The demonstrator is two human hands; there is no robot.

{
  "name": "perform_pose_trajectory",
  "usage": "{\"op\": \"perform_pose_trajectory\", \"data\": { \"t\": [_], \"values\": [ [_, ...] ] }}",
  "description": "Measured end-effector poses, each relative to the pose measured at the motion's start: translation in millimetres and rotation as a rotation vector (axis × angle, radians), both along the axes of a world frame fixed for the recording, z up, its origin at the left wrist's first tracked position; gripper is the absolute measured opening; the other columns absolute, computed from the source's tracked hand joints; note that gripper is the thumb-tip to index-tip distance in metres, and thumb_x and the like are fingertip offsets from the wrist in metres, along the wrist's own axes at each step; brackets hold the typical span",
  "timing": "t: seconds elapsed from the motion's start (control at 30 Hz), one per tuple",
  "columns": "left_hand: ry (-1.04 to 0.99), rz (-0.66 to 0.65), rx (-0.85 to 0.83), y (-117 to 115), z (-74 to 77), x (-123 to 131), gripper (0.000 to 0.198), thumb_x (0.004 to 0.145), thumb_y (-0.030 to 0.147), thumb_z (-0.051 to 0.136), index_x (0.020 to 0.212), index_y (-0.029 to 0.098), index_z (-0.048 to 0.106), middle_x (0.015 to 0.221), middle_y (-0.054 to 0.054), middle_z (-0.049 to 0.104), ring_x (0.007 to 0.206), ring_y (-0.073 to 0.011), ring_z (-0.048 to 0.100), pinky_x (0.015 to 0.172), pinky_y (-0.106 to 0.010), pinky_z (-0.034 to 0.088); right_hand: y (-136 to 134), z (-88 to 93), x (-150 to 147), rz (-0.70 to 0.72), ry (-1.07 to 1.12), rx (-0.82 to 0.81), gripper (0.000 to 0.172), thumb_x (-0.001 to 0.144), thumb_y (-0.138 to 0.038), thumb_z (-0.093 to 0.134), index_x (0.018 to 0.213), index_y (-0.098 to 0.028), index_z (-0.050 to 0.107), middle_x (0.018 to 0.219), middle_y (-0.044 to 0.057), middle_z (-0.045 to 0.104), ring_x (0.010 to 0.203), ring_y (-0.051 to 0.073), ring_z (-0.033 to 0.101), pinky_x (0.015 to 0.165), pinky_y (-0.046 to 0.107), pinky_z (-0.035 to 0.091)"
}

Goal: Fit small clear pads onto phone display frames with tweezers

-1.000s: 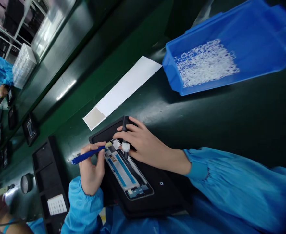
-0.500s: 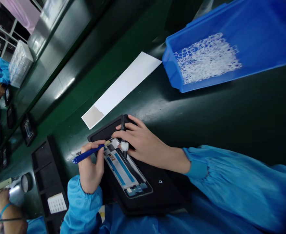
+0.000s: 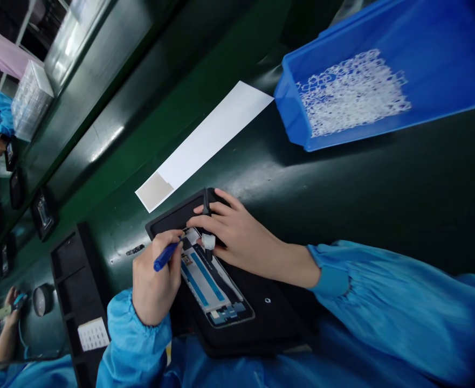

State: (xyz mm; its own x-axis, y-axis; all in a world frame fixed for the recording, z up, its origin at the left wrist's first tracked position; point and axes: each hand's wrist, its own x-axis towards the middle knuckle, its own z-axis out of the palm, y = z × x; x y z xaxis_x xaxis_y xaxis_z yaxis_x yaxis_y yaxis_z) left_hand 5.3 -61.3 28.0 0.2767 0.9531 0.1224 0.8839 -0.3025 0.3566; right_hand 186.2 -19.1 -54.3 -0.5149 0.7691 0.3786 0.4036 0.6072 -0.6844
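An opened phone (image 3: 211, 277) with blue strips along its middle lies in a black fixture tray (image 3: 261, 328). My left hand (image 3: 154, 283) is closed around a blue pen-shaped tool (image 3: 165, 257); its tip, hidden behind the fingers, is at the phone's upper end. Black tweezers (image 3: 206, 202) with a white wrapped part are held between the fingers of my right hand (image 3: 249, 237). The right fingertips also rest at the phone's top edge, and their contact there is partly hidden.
Beyond the tray lies a long white strip of paper (image 3: 217, 134). A blue bin (image 3: 294, 118) with white ring-like pieces stands at upper right. A black compartment tray (image 3: 73, 280) holding a white label sheet (image 3: 93, 334) is at left. Another person's hand (image 3: 11, 307) shows at lower left.
My left hand has moved right and tipped the blue tool more upright, its end now over the phone's top part. The right hand stays nearly still. The other person's hand at lower left has shifted.
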Motion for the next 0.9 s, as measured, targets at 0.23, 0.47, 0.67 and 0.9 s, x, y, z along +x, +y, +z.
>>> {"op": "perform_pose_trajectory", "data": {
  "t": [0.23,0.47,0.67,0.9],
  "values": [
    [-0.166,0.067,-0.03,0,-13.0,-4,0.014,0.091,0.015,0.056,0.101,0.024,0.051,0.102,-0.005,0.071,0.092,-0.0186,0.071,0.075,-0.028,0.055,0,-0.7,0,-0.003,0.006,0.001,0.033,0.085,-0.009,0.05,0.114,-0.021,0.057,0.102,0.006,0.069,0.11,0.028,0.057,0.114,0.061,0.026],
    [-0.666,0.282,0.227,-6,-16.0,-19,0.01,0.093,0.013,0.044,0.09,0.023,0.047,0.085,0.0,0.061,0.084,-0.0161,0.066,0.08,-0.032,0.053,3,-1.8,0,-0.001,-0.002,-0.006,0.026,0.087,-0.014,0.052,0.112,-0.022,0.056,0.1,0.006,0.068,0.105,0.027,0.06,0.112,0.061,0.029],
    [0.281,-0.004,0.178,-19,-33.4,-19,0.035,0.085,0.011,0.052,0.117,0.022,0.062,0.076,-0.001,0.053,0.065,-0.0152,0.053,0.058,-0.027,0.041,2,-2.9,-1,-0.012,0.009,-0.011,0.022,0.087,-0.015,0.053,0.108,-0.022,0.058,0.1,0.006,0.068,0.107,0.027,0.06,0.112,0.061,0.03],
    [0.462,-0.089,0.206,-10,-37.2,-14,0.03,0.089,0.014,0.054,0.115,0.024,0.064,0.07,0.0,0.053,0.06,-0.0156,0.052,0.053,-0.029,0.038,2,-8.6,-1,-0.019,0.015,0.023,0.02,0.091,-0.018,0.048,0.108,-0.023,0.059,0.099,0.005,0.069,0.109,0.027,0.06,0.11,0.061,0.032]
  ]
}}
